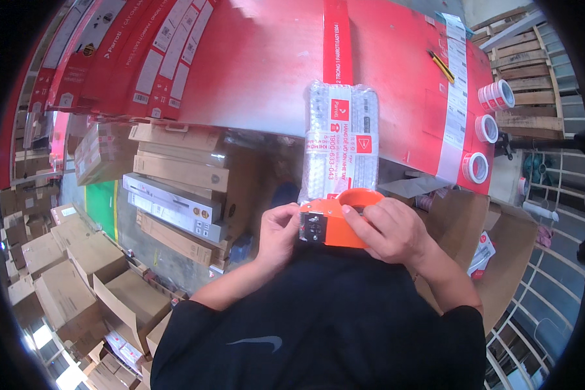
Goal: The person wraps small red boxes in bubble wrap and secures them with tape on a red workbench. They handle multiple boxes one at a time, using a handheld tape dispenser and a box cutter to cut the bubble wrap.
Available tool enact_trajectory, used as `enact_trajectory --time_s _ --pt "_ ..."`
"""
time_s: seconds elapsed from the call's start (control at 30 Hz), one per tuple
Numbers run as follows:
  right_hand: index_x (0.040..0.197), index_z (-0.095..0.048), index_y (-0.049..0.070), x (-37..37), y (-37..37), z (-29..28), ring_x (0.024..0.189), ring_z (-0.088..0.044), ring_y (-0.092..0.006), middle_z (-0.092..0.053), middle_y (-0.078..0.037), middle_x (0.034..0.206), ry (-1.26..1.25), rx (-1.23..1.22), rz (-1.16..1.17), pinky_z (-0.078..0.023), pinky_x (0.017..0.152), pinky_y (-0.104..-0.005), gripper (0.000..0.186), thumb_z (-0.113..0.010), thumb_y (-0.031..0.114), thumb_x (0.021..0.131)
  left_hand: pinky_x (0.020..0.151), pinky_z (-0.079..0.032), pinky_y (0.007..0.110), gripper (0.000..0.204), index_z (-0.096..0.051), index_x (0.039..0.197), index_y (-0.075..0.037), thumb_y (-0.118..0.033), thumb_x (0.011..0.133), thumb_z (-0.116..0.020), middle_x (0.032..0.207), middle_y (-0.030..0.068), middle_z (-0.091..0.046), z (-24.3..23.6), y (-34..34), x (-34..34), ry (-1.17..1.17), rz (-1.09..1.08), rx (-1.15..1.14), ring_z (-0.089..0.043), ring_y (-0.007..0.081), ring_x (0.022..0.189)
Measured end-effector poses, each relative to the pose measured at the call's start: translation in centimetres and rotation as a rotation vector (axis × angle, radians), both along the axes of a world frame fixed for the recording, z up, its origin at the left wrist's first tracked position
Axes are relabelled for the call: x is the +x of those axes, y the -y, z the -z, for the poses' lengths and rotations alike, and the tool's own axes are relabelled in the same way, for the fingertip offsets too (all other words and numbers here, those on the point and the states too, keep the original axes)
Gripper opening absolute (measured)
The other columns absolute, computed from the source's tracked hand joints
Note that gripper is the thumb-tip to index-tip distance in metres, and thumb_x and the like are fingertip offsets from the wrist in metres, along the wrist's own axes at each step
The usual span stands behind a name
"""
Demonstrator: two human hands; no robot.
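likely light and stiff, the orange tape tool (342, 231) is gripped by the right hand (395, 233), best at its round end; leftward, the left hand (277, 233) is pressed thumb-to-finger.

Parcel (341, 140), knife (441, 66), tape (493, 97) on red table (260, 71)

Black fabric shirt (357, 318): plain-looking from over here
Grey curved tick (266, 341): tapering, on the wearer's left side
Short black sleeves (187, 325): both stopping about the elbow
Left hand (278, 235): bare
Right hand (396, 233): bare
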State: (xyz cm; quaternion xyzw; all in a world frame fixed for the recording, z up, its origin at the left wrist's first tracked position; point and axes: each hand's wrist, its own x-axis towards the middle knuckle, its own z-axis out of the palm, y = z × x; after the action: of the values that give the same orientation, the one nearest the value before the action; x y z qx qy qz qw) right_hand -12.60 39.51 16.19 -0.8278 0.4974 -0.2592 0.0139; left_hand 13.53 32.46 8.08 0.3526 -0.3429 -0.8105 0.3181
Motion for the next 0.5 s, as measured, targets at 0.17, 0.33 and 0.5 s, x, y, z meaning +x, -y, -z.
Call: enact_trajectory --time_s 0.17,0.33,0.5 --pt "0.132 -0.071 0.001 -0.7 0.7 -0.6 0.076 -0.06 -0.0173 -0.054 -0.003 0.087 -0.046 0.027 -0.023 -0.056 0.072 -0.0324 0.042 -0.067 0.005 0.09 0.086 -0.051 0.032 0.041 -0.075 0.102 0.004 -0.029 0.117 -0.056 0.107 0.0091 -0.075 -0.7 0.9 0.0 -0.129 -0.102 0.102 -0.066 0.0135 0.094" --pt "0.133 -0.072 0.002 -0.1 0.8 -0.2 0.075 -0.06 -0.0188 -0.053 -0.003 0.086 0.095 0.003 0.016 -0.055 0.07 -0.0333 0.047 -0.071 0.008 0.087 0.09 -0.055 0.034 0.029 -0.075 0.101 0.004 -0.025 0.107 -0.072 0.109 0.0107 -0.076 -1.1 1.1 0.1 -0.128 0.056 0.095 -0.07 0.0148 0.097" --pt "0.137 -0.072 0.004 -2.9 0.5 -0.3 0.076 -0.062 -0.0211 -0.055 -0.004 0.087 -0.031 0.058 0.004 -0.055 0.068 -0.0364 0.057 -0.075 0.01 0.08 0.076 -0.045 0.028 0.02 -0.078 0.093 0.001 -0.014 0.104 -0.074 0.087 0.002 -0.067 -1.9 4.2 3.2 0.299 0.038 -0.37 -0.059 0.0098 0.084"
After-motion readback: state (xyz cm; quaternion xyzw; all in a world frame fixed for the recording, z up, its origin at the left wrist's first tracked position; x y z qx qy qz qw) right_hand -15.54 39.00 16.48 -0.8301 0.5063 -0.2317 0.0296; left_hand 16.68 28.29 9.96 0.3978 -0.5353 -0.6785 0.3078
